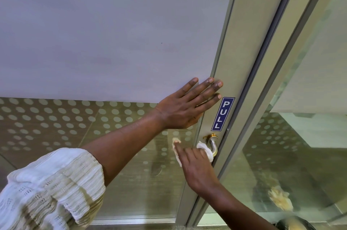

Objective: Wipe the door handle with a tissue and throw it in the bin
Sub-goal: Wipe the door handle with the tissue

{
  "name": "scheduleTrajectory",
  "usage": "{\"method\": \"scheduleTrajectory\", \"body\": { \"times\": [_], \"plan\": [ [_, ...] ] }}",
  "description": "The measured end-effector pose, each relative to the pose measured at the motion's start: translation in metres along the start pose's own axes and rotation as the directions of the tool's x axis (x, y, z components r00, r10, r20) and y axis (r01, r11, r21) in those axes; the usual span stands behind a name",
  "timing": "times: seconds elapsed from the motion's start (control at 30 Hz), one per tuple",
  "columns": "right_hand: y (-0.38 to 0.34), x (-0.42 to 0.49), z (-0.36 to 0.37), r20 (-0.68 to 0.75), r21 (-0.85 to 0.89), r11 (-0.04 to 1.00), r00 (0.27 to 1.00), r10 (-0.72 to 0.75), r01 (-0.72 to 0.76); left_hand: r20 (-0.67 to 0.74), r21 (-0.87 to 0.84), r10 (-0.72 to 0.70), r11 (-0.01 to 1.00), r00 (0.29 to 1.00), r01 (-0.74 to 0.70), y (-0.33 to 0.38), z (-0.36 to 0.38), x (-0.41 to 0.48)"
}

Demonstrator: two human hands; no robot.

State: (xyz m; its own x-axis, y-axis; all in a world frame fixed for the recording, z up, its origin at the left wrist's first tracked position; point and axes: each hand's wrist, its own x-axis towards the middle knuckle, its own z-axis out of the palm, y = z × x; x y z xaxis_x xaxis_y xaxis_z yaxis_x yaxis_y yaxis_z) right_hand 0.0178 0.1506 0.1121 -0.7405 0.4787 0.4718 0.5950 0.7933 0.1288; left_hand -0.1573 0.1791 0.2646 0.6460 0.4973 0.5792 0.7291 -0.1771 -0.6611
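Head view is being filled by a glass door [112,32] with a frosted upper pane and a dotted band lower down. The left hand [185,109] is being pressed flat against the glass, its fingers [210,88] spread and released, their tips reaching over the metal frame [242,51] at the door's edge. A blue PULL sign [223,113] is being shown on that frame, just beside the fingertips and just above the handle [213,144]. The handle, a bent metal lever on a brass-coloured base, is being covered along its length by a white tissue [205,149]. The tissue is being grasped around the lever by the right hand [197,165], its fingers curled over the paper; a further piece of tissue is showing past the forefinger on the left. A dark gap is being seen between the frame and the neighbouring glass panel [309,135] on the right, close to the handle's bend. Open room is being left to the left of the handle, in front of the dotted glass. A pale knitted sleeve [50,190] is being seen at the lower left.
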Motion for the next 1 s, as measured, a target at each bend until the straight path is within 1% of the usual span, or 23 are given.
{"method": "scheduleTrajectory", "body": {
  "times": [0.07,0.17,0.23,0.3,0.33,0.37,0.43,0.47,0.53,0.57,0.6,0.67,0.77,0.83,0.93,1.0],
  "plan": [
    [0.016,-0.009,0.001,-0.012,-0.011,1.000,1.000,-0.014,0.013,0.005,-0.003,0.009,1.000,1.000,-0.009,0.000,0.000,0.000],
    [0.030,-0.002,-0.003,-0.069,0.007,0.999,0.997,-0.033,0.034,0.003,-0.011,0.007,1.000,1.000,-0.007,0.000,0.000,0.000],
    [0.027,0.009,-0.011,-0.001,0.022,1.000,1.000,0.007,-0.007,0.001,-0.006,0.007,1.000,1.000,-0.007,0.000,0.000,0.000],
    [0.019,0.024,-0.027,0.158,0.033,0.992,0.981,0.114,-0.121,-0.001,0.002,0.011,1.000,1.000,-0.011,0.000,0.000,0.000],
    [0.018,0.030,-0.032,0.284,0.039,0.982,0.944,0.166,-0.185,0.000,0.005,0.011,1.000,1.000,-0.011,0.000,0.000,0.000],
    [0.019,0.036,-0.037,0.410,0.063,0.972,0.893,0.183,-0.228,0.000,0.008,0.011,1.000,1.000,-0.011,0.000,0.000,0.000],
    [0.023,0.051,-0.046,0.580,0.137,0.956,0.803,0.134,-0.259,-0.002,0.011,0.010,1.000,1.000,-0.010,0.000,0.001,0.000],
    [0.025,0.059,-0.049,0.656,0.160,0.948,0.747,0.107,-0.276,-0.002,0.014,0.011,1.000,1.000,-0.011,0.000,0.001,0.000],
    [0.028,0.069,-0.050,0.772,0.187,0.926,0.632,0.069,-0.329,-0.001,0.019,0.016,1.000,1.000,-0.016,0.000,0.001,0.000],
    [0.028,0.073,-0.049,0.800,0.192,0.917,0.597,0.060,-0.349,-0.002,0.018,0.016,1.000,1.000,-0.016,0.000,0.001,0.000],
    [0.026,0.076,-0.048,0.811,0.198,0.911,0.583,0.055,-0.362,-0.004,0.014,0.013,1.000,1.000,-0.013,0.000,0.001,0.000],
    [0.019,0.079,-0.045,0.798,0.208,0.900,0.599,0.071,-0.384,-0.010,0.011,0.009,1.000,1.000,-0.009,0.000,0.002,0.000],
    [0.008,0.078,-0.041,0.757,0.178,0.886,0.635,0.156,-0.429,-0.012,0.016,0.016,1.000,1.000,-0.016,0.000,0.001,0.000],
    [0.000,0.076,-0.040,0.705,0.150,0.872,0.669,0.237,-0.466,-0.011,0.019,0.015,1.000,1.000,-0.015,0.000,0.000,0.001],
    [-0.015,0.073,-0.039,0.614,0.094,0.843,0.698,0.370,-0.529,-0.018,0.019,0.011,1.000,1.000,-0.011,0.000,-0.001,0.001],
    [-0.024,0.070,-0.037,0.535,0.086,0.837,0.734,0.418,-0.540,-0.015,0.027,0.014,1.000,1.000,-0.014,0.000,-0.001,0.001]
  ]
}}
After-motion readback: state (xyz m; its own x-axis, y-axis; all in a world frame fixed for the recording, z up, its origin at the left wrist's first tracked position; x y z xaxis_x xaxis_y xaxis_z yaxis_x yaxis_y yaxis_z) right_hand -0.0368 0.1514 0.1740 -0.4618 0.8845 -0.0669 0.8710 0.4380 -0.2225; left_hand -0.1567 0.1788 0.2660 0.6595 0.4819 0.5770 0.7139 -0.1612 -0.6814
